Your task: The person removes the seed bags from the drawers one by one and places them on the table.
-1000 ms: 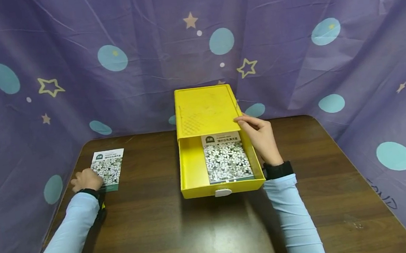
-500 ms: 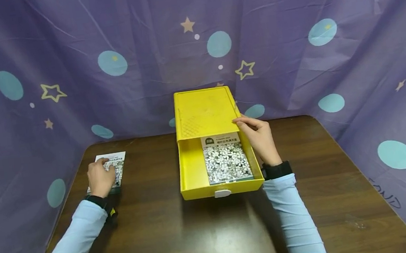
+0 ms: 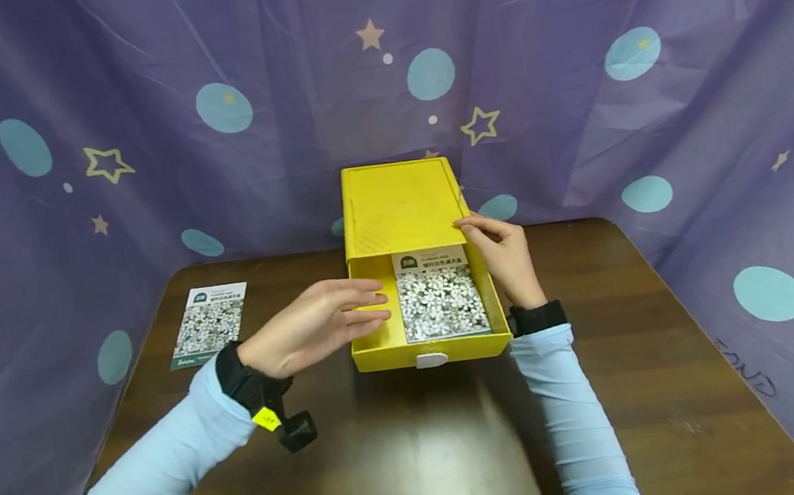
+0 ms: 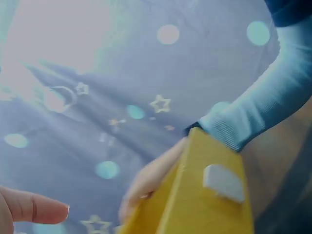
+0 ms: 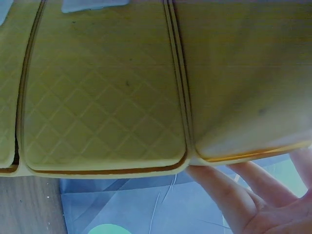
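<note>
My left hand point(image 3: 314, 326) reaches over the left side of the pulled-out yellow drawer point(image 3: 385, 357), fingers straight and apart, holding nothing. Inside the drawer's right half lies a seed packet point(image 3: 442, 304) printed with white flowers. My right hand point(image 3: 504, 256) touches the top right front edge of the yellow drawer cabinet point(image 3: 402, 202) with its fingertips. In the right wrist view, the fingers point(image 5: 214, 190) show along the cabinet's edge, their tips partly hidden. A matching seed packet point(image 3: 209, 326) lies face up on the table at the left.
The brown table point(image 3: 651, 414) bears the cabinet near its back edge. A purple patterned curtain point(image 3: 296, 71) hangs close behind and along both sides. A white handle point(image 3: 431, 359) sticks out from the drawer front. Closed drawer fronts point(image 5: 105, 107) lie below it.
My left hand has moved from the packet at the left, across to the right, over the open drawer, and its fingers have straightened. That packet still lies on the table. My right hand keeps its place.
</note>
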Demonstrator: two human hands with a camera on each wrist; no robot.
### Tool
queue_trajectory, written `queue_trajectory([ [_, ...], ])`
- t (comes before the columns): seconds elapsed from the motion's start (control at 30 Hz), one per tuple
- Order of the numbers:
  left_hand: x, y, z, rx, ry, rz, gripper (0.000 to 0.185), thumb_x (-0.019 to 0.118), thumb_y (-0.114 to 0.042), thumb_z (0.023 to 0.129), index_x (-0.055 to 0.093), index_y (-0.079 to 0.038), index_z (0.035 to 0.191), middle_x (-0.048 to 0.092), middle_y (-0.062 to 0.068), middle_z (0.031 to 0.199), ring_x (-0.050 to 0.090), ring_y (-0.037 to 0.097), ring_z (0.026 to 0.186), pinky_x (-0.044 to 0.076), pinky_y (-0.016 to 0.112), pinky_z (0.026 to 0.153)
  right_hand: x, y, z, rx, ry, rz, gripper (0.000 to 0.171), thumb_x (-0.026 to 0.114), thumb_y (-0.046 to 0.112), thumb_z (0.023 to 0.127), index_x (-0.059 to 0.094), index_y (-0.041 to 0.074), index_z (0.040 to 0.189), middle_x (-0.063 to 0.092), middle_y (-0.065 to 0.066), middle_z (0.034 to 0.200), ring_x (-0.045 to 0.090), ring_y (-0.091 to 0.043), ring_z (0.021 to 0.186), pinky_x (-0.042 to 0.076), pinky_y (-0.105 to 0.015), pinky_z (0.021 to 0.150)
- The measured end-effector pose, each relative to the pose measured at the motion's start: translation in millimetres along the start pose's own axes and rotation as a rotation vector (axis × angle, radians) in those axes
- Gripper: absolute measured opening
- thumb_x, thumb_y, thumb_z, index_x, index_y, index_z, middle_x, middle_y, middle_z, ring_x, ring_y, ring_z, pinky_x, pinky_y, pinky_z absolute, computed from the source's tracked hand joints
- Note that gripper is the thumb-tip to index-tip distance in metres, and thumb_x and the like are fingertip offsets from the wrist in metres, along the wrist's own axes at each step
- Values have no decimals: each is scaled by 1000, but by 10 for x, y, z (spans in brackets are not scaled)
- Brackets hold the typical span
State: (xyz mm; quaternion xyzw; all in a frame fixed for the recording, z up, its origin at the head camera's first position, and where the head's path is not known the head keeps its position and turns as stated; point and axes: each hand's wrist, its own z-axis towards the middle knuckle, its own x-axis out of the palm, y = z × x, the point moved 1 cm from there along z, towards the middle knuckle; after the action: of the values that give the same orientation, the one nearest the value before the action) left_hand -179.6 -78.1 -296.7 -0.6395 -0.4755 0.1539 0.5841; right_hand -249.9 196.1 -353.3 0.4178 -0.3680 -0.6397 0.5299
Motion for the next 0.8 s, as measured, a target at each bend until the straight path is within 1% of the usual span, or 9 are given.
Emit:
queue_trajectory([
  [0.03,21,16,58,-40,-4,-6,48,39,-6,98,21,11,140,27,23,141,32,39,129,29,43,106,2,1,-6,4,-2,-3,24,57,12,92,66,-5,107,60,-20,118,44,-22,126,42,-33,97],
  [0.1,50,39,171,-96,-25,-5,51,38,-8,98,17,8,142,19,23,145,27,39,131,25,44,108,13,40,-18,9,-1,-10,24,56,10,92,66,-7,107,60,-21,118,43,-24,126,42,-34,97],
  [0.17,80,35,251,-136,-42,18,53,37,-11,99,14,6,143,12,23,149,21,40,134,23,44,109,20,41,-5,4,-4,-15,24,56,10,92,65,-7,107,60,-21,117,43,-25,126,42,-34,97],
  [0.3,140,55,366,-190,-88,6,54,40,-14,96,16,2,142,7,20,151,19,41,134,22,45,109,12,48,-1,-2,-14,-17,24,56,9,93,66,-7,106,61,-21,115,43,-23,126,42,-33,97],
  [0.4,148,58,438,-206,-114,-32,54,41,-14,95,17,1,141,8,20,151,21,41,133,24,45,108,11,52,37,1,-27,-12,23,57,9,92,66,-7,106,62,-21,113,44,-22,125,42,-31,97],
  [0.47,145,81,468,-205,-128,-55,54,42,-13,95,17,1,142,10,21,149,23,40,132,24,45,108,12,49,44,7,-33,-12,23,58,8,92,66,-8,105,62,-21,113,45,-23,125,42,-31,97],
  [0.53,136,112,484,-205,-135,-72,53,43,-13,96,21,2,142,16,20,147,26,37,130,24,44,108,16,46,48,12,-35,-14,23,58,8,91,66,-8,105,62,-21,114,45,-24,125,41,-31,97],
  [0.67,129,171,501,-191,-123,-68,45,43,-11,97,34,4,138,27,16,142,31,29,122,23,42,107,24,43,42,18,-34,-9,23,57,9,92,66,-8,106,61,-21,116,45,-23,125,42,-31,96],
  [0.8,143,192,493,-165,-113,-81,43,43,-8,97,34,6,137,28,15,142,31,28,127,23,40,109,25,33,32,19,-35,8,23,57,8,92,65,-9,105,59,-23,117,45,-25,125,41,-31,97],
])
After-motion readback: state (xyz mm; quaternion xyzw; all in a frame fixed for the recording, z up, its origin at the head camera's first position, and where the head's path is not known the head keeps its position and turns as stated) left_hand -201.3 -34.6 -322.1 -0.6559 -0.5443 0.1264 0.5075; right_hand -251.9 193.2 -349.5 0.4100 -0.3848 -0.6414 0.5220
